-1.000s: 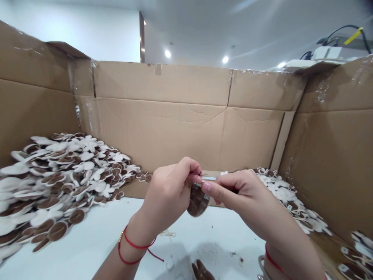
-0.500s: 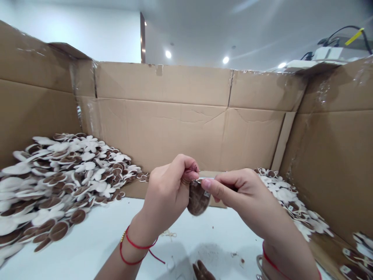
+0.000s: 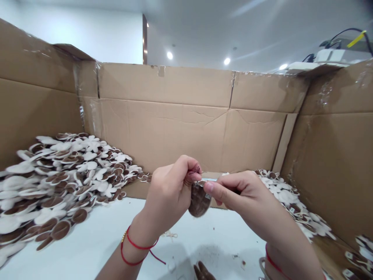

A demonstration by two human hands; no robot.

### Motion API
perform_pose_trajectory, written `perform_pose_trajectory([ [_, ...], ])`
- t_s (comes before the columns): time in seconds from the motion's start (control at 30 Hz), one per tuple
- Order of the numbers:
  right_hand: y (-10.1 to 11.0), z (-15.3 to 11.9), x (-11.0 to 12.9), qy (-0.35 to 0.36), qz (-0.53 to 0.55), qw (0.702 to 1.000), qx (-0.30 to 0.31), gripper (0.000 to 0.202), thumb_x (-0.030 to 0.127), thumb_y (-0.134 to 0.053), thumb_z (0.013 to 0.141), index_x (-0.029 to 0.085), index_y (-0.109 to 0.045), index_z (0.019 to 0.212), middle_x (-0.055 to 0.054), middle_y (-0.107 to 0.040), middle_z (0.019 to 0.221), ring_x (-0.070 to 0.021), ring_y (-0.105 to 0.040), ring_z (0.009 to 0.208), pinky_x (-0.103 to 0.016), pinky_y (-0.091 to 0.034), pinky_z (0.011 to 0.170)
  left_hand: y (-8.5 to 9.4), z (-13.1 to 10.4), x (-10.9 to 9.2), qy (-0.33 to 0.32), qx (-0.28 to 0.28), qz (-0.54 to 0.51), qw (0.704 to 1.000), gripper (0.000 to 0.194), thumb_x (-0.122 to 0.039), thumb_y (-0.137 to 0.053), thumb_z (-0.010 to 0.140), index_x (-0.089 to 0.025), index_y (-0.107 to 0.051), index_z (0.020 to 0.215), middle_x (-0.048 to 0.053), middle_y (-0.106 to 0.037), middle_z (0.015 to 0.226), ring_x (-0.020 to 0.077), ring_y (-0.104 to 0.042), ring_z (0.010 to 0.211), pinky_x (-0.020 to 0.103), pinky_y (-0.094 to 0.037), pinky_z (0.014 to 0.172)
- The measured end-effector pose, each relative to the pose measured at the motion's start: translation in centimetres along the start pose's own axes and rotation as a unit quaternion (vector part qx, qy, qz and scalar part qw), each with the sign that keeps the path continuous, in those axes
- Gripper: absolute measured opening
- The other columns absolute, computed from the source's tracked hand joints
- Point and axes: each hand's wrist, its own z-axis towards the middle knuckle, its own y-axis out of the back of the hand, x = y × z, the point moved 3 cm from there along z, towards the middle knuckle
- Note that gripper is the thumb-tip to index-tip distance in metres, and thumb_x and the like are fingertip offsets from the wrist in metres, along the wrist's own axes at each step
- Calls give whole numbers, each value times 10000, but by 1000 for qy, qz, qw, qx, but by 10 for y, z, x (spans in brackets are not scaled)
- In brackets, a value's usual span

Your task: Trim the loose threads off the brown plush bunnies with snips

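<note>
hanging from pinched left fingers (image 3: 196, 177) — rounded, fuzzy brown piece (image 3: 199, 205); right fingers (image 3: 209, 188) grip silvery tool (image 3: 210, 179)

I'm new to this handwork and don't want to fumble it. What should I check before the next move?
1. Rounded, fuzzy brown piece held off the white tabletop: ok, it hangs at the left hand.
2. Thin, silvery tool gripped: ok, by the right hand.
3. Tool's tip placed properly: cannot tell, its contact is unclear.
4. Red cord bracelet's loose end away from the piece: ok.
5. Tabletop free of scraps: not ok, pale, stringy scraps lie there.
</note>
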Motion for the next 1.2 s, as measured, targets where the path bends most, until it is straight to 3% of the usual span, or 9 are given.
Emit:
perform_pose_trajectory([
  [0.27,0,-1,0,12,-22,1000,-6,546,528,-600,869,182,-351,528,55,-225,552,-83,-209,508,-284,-141,466,-1,1,-1,-2,0,6,1000,202,-4,-425,849,-196,-469,806,-71,-597,613,38,-506,479,121,-382,479],
  [0.4,3,-3,1,16,-34,999,-30,550,573,-588,863,173,-414,528,60,-225,534,-81,-194,501,-279,-132,456,0,1,2,9,-1,11,1000,188,-27,-434,869,-197,-466,797,-77,-578,596,35,-456,435,128,-344,440],
  [0.57,11,-1,-2,10,14,993,-113,544,654,-537,855,168,-545,611,65,-250,536,-83,-205,496,-265,-132,450,2,0,3,32,-14,0,999,198,-10,-441,865,-195,-463,797,-90,-532,586,23,-414,423,112,-317,434],
  [0.67,6,4,-2,-7,60,995,-81,461,612,-616,826,168,-606,703,72,-286,541,-79,-214,498,-244,-138,446,2,-1,2,49,-27,-26,998,181,-36,-457,885,-197,-462,802,-91,-497,573,24,-418,426,108,-318,430],
  [0.77,-4,8,1,-7,116,993,-11,351,478,-679,825,158,-597,706,49,-403,572,-80,-286,529,-225,-204,469,0,0,3,83,-25,-54,995,166,-71,-467,909,-202,-463,807,-87,-489,567,33,-409,419,117,-315,413],
  [0.83,-8,10,1,-2,137,991,6,316,425,-674,835,150,-603,698,33,-425,600,-88,-321,563,-226,-234,493,-2,0,5,118,-18,-75,990,153,-106,-466,929,-206,-466,814,-80,-517,571,42,-431,424,129,-328,415],
  [1.03,3,12,-4,-19,100,991,-85,321,421,-671,822,141,-627,673,65,-275,559,-83,-170,522,-256,-119,464,2,-1,21,298,-34,-60,952,188,-293,-444,955,-212,-480,789,-60,-546,571,99,-497,473,218,-384,498],
  [1.2,14,13,-4,-20,108,980,-164,331,376,-712,786,175,-584,556,93,-225,468,-80,-121,459,-267,-124,436,11,1,37,344,72,114,929,416,-303,-441,919,-197,-351,527,-54,-355,445,121,-379,447,274,-250,485],
])
